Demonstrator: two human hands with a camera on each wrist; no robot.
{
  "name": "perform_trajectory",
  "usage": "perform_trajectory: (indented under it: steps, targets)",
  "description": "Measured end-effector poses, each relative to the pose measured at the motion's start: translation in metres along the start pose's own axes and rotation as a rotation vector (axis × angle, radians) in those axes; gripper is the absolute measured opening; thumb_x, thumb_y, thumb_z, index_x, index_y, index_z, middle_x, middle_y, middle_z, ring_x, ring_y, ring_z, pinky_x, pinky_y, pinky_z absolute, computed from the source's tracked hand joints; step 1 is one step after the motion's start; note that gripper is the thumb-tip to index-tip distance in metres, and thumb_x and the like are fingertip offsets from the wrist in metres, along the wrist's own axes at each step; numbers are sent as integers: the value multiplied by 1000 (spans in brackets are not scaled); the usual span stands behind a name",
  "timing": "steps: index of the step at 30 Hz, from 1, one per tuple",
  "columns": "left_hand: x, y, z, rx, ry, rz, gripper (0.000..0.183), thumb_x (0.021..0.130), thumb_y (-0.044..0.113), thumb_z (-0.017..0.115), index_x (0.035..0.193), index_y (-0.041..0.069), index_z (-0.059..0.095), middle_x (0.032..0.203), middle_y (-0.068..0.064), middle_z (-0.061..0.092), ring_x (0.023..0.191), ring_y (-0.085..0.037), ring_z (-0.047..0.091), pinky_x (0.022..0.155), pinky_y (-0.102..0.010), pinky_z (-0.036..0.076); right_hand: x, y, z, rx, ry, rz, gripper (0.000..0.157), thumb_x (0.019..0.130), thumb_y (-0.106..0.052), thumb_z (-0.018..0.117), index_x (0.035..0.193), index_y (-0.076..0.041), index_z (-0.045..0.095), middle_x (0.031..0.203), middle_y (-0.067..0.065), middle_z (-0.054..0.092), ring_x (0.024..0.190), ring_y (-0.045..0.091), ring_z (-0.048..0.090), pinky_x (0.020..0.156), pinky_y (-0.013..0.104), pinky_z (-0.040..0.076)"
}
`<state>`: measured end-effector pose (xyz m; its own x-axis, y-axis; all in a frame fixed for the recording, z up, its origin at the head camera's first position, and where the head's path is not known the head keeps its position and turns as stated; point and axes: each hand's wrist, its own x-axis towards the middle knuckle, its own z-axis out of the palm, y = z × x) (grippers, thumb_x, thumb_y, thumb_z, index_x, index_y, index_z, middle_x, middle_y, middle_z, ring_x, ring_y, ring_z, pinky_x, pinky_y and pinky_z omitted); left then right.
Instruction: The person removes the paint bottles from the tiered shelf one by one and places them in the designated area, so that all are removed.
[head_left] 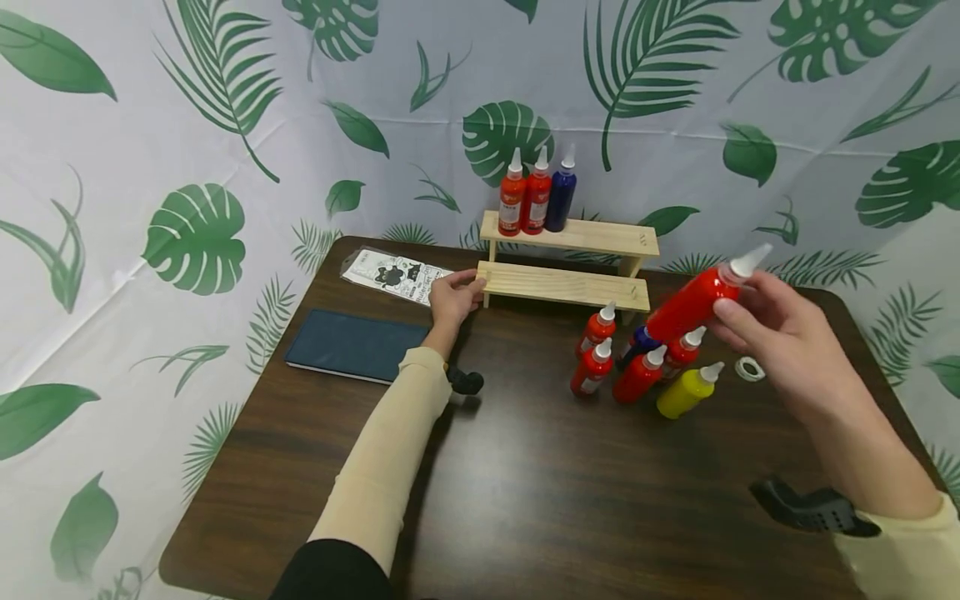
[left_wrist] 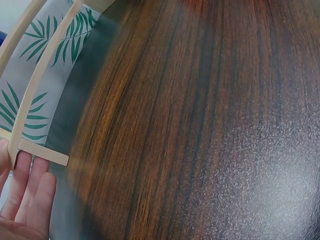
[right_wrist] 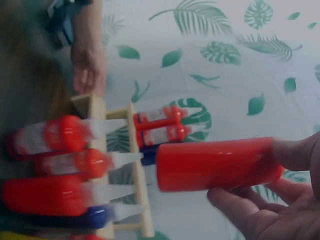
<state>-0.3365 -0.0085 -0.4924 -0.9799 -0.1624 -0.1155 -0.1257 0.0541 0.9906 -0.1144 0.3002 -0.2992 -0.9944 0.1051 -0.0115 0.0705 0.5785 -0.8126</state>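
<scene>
My right hand grips a red squeeze bottle with a white pointed cap, tilted and raised over the table. Below it stand several red bottles, a yellow bottle and a dark blue bottle, which is partly hidden. At the left end of a two-step wooden rack, my left hand pinches the lower board, thumb on top and fingers beneath in the left wrist view. Two red bottles and a dark blue bottle stand upright on the upper step, towards its left.
A dark blue notebook and a packaged white sheet with black prints lie on the table's left side. A small white ring lies at the right. Behind the brown table hangs a leaf-patterned cloth.
</scene>
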Motion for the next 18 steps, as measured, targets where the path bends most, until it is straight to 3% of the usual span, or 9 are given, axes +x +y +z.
perform_trajectory:
  steps: [3, 6, 9, 13, 18]
  targets:
    - [0, -1, 0, 6, 4, 0, 23, 82, 16, 77, 104, 11, 75, 85, -13, 72, 67, -18, 70, 59, -31, 58, -25, 24, 5, -14, -11, 40, 59, 97, -37, 53, 150, -25, 30, 144, 20, 39, 104, -1, 51, 76, 11, 50]
    - [0, 0, 0, 4, -1, 9, 23, 82, 16, 77, 104, 10, 74, 84, -13, 72, 67, -18, 71, 62, -34, 58, -45, 50, 14, 43, -27, 49, 59, 98, -29, 55, 150, -17, 30, 143, 25, 38, 103, -6, 53, 76, 13, 52]
    - [1, 0, 0, -9, -3, 21, 24, 82, 16, 77, 104, 9, 74, 84, -14, 72, 66, -18, 70, 63, -37, 59, -58, 72, 27, 23, -14, 49, 58, 98, -28, 55, 148, -8, 34, 140, 27, 42, 100, -11, 52, 75, 12, 51]
    - [1, -1, 0, -11, 0, 22, 23, 82, 16, 77, 103, 9, 74, 83, -14, 72, 66, -18, 70, 62, -35, 58, -68, 94, 47, -74, 69, 49, 55, 97, -29, 56, 141, 0, 40, 133, 28, 50, 99, -10, 50, 73, 4, 44]
    - [1, -2, 1, 1, -1, 10, 22, 82, 17, 77, 103, 10, 75, 83, -14, 72, 67, -18, 70, 60, -32, 58, -71, 116, 67, -43, 169, 98, 54, 96, -25, 59, 138, 3, 42, 131, 27, 51, 97, -15, 46, 74, 1, 41]
